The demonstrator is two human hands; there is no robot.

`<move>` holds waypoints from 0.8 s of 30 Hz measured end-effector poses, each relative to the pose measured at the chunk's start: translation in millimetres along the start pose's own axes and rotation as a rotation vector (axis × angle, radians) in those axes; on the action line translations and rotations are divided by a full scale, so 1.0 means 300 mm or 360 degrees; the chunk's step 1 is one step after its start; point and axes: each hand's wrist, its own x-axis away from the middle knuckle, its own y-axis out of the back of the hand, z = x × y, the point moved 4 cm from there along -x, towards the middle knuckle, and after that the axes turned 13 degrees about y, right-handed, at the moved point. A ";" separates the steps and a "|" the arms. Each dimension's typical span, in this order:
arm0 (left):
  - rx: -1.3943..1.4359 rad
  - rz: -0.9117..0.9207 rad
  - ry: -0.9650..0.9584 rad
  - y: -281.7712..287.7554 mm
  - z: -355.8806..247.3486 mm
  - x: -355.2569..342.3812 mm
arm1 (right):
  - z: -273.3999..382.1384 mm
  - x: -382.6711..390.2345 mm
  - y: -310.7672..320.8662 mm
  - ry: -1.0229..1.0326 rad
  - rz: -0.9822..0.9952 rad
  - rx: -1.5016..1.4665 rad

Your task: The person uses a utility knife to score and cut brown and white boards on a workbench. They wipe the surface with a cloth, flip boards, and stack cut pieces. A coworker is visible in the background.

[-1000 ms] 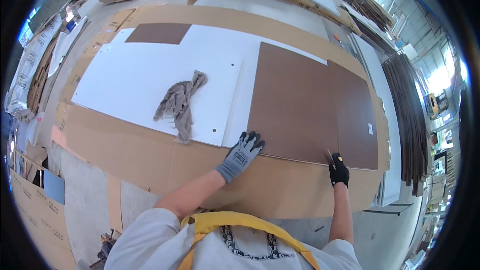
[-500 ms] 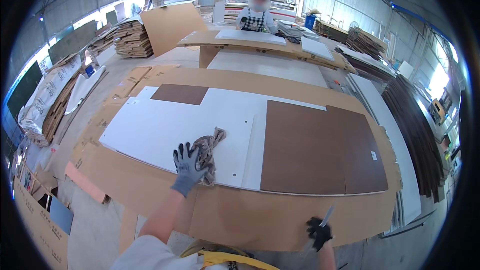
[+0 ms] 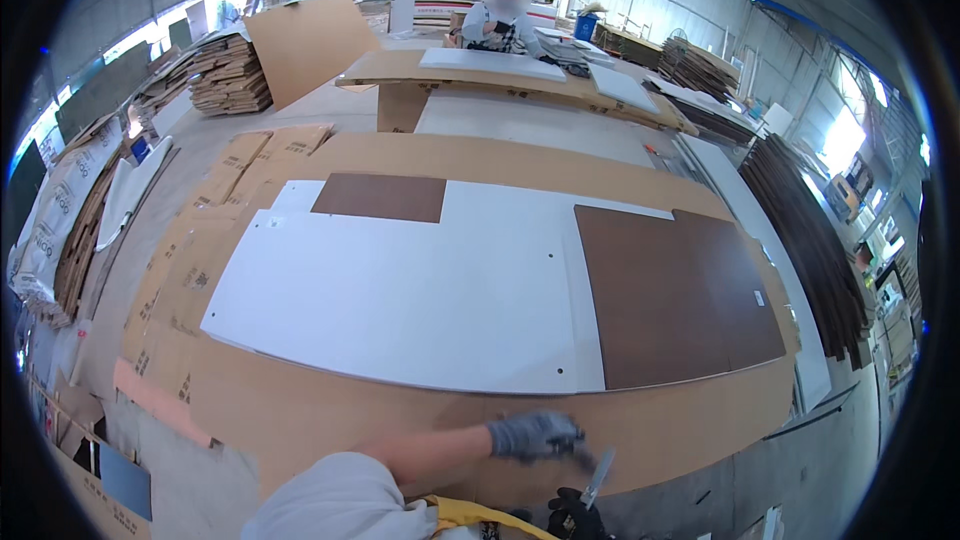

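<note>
My left hand [image 3: 537, 436], in a grey glove, reaches across in front of me just above my right hand. Its fingers are curled, and a blurred, dark bit of the rag [image 3: 583, 458] shows at the fingertips. Low in the view, my right hand [image 3: 574, 516] in a black glove is closed on a slender pale tool [image 3: 600, 474] that points upward; its exact kind does not show. Beyond both hands lies a large white panel [image 3: 400, 290] with several small dark holes. Brown panels cover its right end [image 3: 680, 300] and part of its far edge [image 3: 380, 197].
Cardboard [image 3: 330, 405] lies under the panels, its near edge by my hands. Across from me a person [image 3: 505, 20] stands at another table [image 3: 400, 65]. Stacked boards [image 3: 800, 230] stand to the right, a pile of flat brown pieces [image 3: 230, 75] at the far left.
My left hand has lifted off the white panel and moved right and nearer to my right hand. The rag is gone from the panel. My right hand has shifted left and closer to me.
</note>
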 end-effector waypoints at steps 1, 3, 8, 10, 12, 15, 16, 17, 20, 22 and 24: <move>-0.0021 0.0033 -0.0090 -0.074 0.035 0.026 | 0.035 0.007 -0.034 -0.0054 0.0058 -0.0123; 0.0032 -0.0061 -0.0247 -0.132 0.063 0.067 | 0.050 -0.017 -0.029 0.0121 0.0003 0.0053; -0.1122 -0.0079 -0.0058 -0.170 0.012 0.261 | 0.005 -0.044 0.049 0.0640 -0.0171 0.1327; -0.0167 0.0191 0.0016 -0.189 0.024 0.263 | -0.032 -0.028 0.022 0.0877 -0.0034 0.1712; 0.0432 -0.0014 -0.0064 -0.189 0.023 0.269 | -0.046 -0.024 -0.015 0.0616 0.0007 0.1542; 0.0554 0.0117 0.0048 -0.180 -0.021 0.290 | -0.026 -0.002 -0.064 0.0380 -0.0099 0.1162; 0.0643 0.0083 0.0041 -0.180 -0.026 0.292 | -0.046 -0.005 -0.052 0.0389 -0.0035 0.1251; 0.0687 0.0181 0.0052 -0.186 -0.036 0.290 | -0.058 -0.005 -0.028 0.0394 0.0025 0.1343; 0.0759 0.0117 -0.0165 -0.137 -0.123 0.308 | -0.027 0.033 0.067 0.0545 -0.0077 0.1746; 0.0331 -0.0098 -0.0224 -0.101 -0.166 0.320 | 0.044 0.069 0.148 0.0725 -0.0276 0.2044; -0.0071 -0.0422 -0.0261 -0.133 -0.091 0.313 | 0.074 0.072 0.338 0.0350 -0.0875 0.2109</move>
